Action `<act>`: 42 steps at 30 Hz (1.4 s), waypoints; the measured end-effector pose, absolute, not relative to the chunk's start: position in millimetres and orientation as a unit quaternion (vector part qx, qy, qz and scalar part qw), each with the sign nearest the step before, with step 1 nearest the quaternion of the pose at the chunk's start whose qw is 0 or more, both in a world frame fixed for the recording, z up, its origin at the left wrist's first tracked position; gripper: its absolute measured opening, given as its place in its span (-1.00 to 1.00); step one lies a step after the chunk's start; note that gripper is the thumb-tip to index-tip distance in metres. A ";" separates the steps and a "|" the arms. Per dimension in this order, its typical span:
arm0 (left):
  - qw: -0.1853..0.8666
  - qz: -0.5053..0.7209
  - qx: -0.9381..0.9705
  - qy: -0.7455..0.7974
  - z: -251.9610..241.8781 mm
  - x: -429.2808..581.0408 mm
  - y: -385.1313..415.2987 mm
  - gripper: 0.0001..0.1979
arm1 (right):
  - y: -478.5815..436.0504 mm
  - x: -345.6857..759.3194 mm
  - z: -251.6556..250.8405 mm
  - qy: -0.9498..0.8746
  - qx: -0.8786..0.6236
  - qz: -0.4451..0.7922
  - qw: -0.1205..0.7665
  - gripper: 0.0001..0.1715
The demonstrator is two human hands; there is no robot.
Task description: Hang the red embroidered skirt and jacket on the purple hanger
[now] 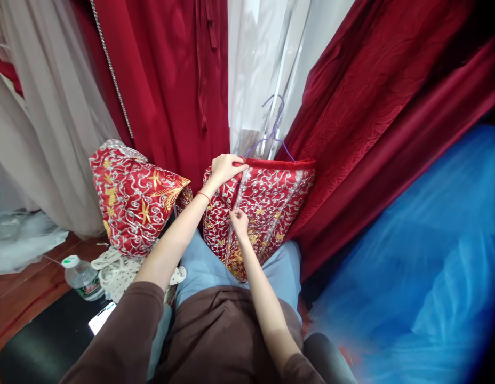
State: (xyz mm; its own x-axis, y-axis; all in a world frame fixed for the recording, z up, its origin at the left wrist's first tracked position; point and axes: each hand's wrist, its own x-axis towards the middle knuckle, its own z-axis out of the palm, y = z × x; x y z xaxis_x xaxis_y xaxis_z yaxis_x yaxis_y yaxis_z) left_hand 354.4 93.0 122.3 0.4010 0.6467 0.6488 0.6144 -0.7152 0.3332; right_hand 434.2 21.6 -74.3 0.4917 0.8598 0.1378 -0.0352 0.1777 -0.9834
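Note:
An embroidered red skirt [267, 197] with silver swirls and gold motifs stands propped between my knees, its plain red top band upward. A purple hanger [273, 133] rises from behind that band. My left hand [226, 168] is closed on the top edge at the left, thumb on the front and fingers partly hidden. Lower down, my right hand [240, 222] makes a pinch at a narrow red seam or opening that runs down from the band. Whatever small part lies between those fingertips is hidden.
A second embroidered red garment [139, 197] is heaped at the left. Near it are a water bottle [82, 277], a dotted white cloth [115, 272] and a white phone-like object [101, 318] on a black seat [43, 341]. Red drapes [163, 69] hang ahead; blue tulle [431, 277] spreads right.

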 end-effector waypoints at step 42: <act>0.011 0.405 0.836 0.371 119.3 356.2 88.9 -0.71 | 5.6 443.9 -49.6 -0.351 -0.514 0.368 0.691 -0.89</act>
